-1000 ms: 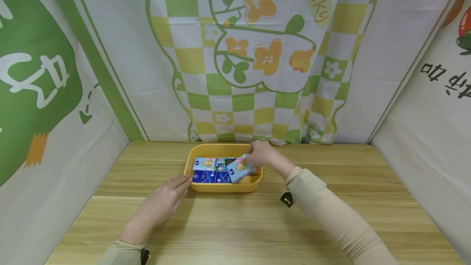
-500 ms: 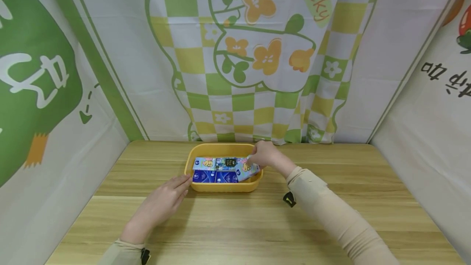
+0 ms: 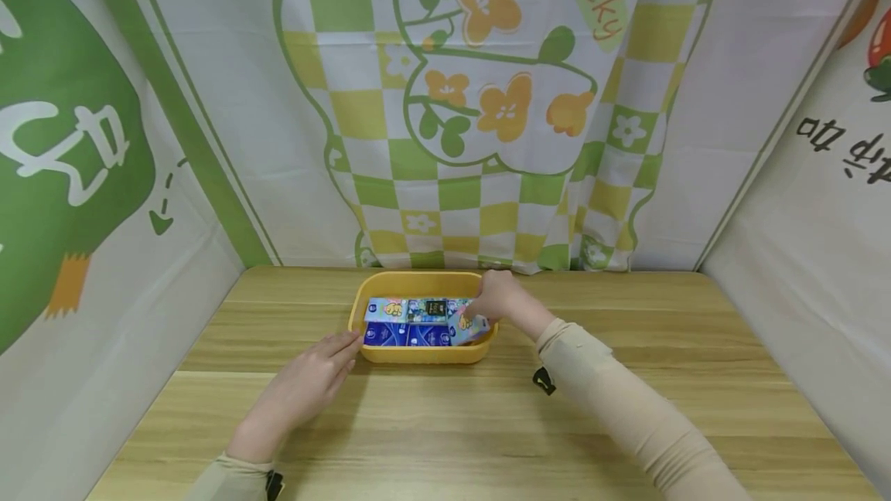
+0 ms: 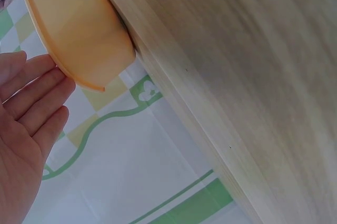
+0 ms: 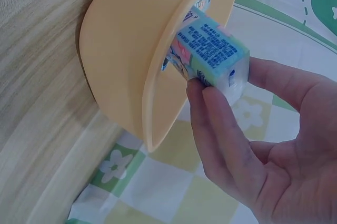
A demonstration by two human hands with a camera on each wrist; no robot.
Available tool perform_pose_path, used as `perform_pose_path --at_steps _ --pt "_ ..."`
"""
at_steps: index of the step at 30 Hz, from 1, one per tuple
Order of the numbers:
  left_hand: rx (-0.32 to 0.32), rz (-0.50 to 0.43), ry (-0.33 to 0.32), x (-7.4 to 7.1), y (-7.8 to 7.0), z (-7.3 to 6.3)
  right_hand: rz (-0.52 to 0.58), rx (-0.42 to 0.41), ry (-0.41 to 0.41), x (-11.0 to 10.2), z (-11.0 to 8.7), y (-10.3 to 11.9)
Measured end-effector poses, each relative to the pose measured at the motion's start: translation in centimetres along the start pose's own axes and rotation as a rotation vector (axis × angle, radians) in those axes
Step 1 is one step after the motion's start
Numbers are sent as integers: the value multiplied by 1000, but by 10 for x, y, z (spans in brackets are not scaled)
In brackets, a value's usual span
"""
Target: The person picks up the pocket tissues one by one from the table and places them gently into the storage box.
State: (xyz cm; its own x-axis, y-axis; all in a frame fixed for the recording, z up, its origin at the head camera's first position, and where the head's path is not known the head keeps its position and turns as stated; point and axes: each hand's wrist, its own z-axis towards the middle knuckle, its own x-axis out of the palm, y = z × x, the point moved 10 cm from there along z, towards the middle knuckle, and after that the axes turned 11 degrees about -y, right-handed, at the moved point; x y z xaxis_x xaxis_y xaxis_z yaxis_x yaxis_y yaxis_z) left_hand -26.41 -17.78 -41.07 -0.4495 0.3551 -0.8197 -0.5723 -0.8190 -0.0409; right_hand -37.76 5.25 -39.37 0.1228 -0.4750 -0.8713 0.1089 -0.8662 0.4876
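Note:
A yellow plastic basin [image 3: 425, 356] stands on the table against the back curtain. Pocket tissue packs lie in it: a pastel pack with a bear print [image 3: 385, 309], a dark patterned pack [image 3: 427, 309] beside it, and blue packs [image 3: 407, 335] along the front. My right hand [image 3: 503, 298] pinches another pastel tissue pack [image 5: 210, 50] between thumb and fingers at the basin's right end, with the pack's far end inside the rim. My left hand [image 3: 313, 377] has straight fingers, and its fingertips touch the basin's left end, at the rim in the left wrist view.
The wooden table [image 3: 445, 431] stretches toward me and to both sides of the basin. A green and yellow checked curtain [image 3: 459, 199] hangs right behind it. Printed cloth walls close off the left and right.
My right hand has shifted the pastel tissue pack rightward and lower into the basin's right end, turning it more in line with that end. The left hand stays where it was.

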Motion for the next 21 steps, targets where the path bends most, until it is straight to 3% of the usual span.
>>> perform_pose_path --at_steps 21 --pt "12 1 -6 1 1 0 -70 20 -57 8 2 -8"
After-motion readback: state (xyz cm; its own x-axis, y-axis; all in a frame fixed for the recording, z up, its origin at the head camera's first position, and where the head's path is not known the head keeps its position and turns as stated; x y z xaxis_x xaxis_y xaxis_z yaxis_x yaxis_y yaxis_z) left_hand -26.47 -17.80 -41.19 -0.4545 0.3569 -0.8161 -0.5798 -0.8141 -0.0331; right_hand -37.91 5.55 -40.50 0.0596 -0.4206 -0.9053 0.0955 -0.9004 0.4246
